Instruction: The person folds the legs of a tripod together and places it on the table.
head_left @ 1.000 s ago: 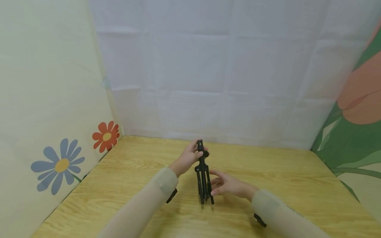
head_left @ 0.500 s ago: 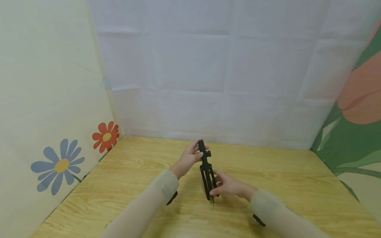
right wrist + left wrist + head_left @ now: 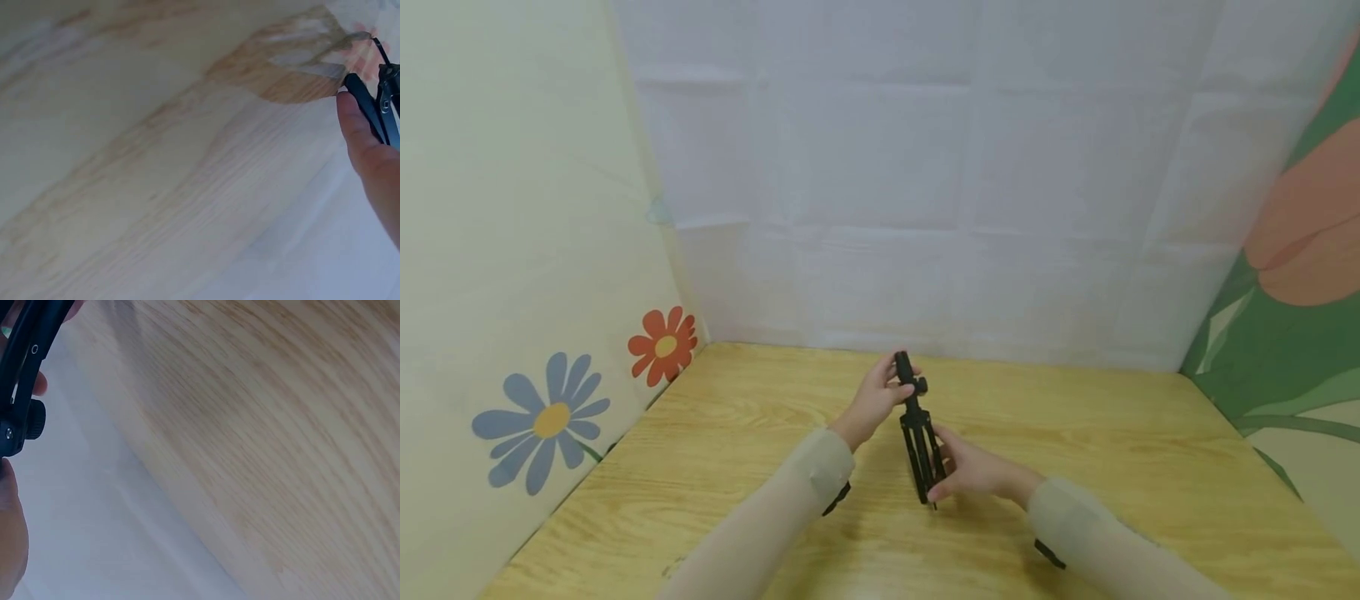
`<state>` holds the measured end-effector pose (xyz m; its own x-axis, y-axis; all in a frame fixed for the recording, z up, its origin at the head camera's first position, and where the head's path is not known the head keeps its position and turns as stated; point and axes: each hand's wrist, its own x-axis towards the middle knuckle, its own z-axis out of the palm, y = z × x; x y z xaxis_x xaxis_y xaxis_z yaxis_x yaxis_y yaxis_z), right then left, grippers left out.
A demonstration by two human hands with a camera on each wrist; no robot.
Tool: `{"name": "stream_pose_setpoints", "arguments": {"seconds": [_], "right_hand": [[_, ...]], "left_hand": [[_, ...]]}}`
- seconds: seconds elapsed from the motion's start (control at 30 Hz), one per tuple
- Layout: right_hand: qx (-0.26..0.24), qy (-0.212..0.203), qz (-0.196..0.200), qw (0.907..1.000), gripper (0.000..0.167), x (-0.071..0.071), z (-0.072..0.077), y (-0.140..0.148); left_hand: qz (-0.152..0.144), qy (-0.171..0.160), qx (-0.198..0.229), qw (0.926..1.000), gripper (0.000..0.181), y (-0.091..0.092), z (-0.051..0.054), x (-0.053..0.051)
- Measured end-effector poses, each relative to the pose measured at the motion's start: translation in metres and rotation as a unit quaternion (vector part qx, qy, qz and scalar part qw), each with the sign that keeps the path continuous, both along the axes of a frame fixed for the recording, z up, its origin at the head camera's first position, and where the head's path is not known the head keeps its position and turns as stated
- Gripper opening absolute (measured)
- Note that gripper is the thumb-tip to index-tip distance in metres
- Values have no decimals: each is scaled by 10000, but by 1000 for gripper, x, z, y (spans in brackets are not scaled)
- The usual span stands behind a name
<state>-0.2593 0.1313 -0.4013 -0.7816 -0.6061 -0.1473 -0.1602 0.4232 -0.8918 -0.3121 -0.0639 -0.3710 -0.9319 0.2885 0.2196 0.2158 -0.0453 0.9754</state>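
Observation:
A black tripod (image 3: 914, 417), its legs folded together, leans slightly left at its top in the head view. My left hand (image 3: 874, 400) grips its upper part, thumb across the front beside a round knob (image 3: 921, 385). Lower down, my right hand (image 3: 973, 468) holds the legs from the right, with the thumb near their lower ends. In the left wrist view the tripod's joint (image 3: 11, 428) and a ribbed knob (image 3: 36, 419) show at the left edge. The right wrist view has a thumb (image 3: 359, 128) against a leg end (image 3: 357, 84).
The wood-grain table (image 3: 745, 467) reaches back to a creased white sheet (image 3: 880, 167). A cream panel with a blue flower (image 3: 520, 417) and a red flower (image 3: 655, 354) stands at the left, and a green panel with pink petals (image 3: 1315, 217) at the right.
The tripod's lower end has swung a little to the right, and its legs have turned and lie closer together. My right thumb has come further over the legs. The left hand keeps its grip.

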Motion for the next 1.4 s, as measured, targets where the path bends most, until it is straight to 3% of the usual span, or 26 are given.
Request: {"name": "stream_pose_setpoints", "arguments": {"seconds": [0.37, 0.7, 0.9, 1.1, 1.4], "right_hand": [[221, 230, -26, 9995, 101, 3, -1, 1], [247, 496, 549, 9970, 104, -4, -1, 1], [359, 468, 518, 9969, 109, -4, -1, 1], [165, 480, 559, 9971, 107, -4, -3, 0], [283, 799, 426, 9955, 103, -4, -6, -1]], "left_hand": [[45, -1, -166, 9999, 61, 0, 0, 0], [161, -98, -112, 9998, 63, 1, 1, -1], [173, -104, -153, 9997, 62, 0, 0, 0], [151, -99, -199, 9996, 62, 0, 0, -2], [256, -155, -182, 9994, 59, 0, -1, -2]]}}
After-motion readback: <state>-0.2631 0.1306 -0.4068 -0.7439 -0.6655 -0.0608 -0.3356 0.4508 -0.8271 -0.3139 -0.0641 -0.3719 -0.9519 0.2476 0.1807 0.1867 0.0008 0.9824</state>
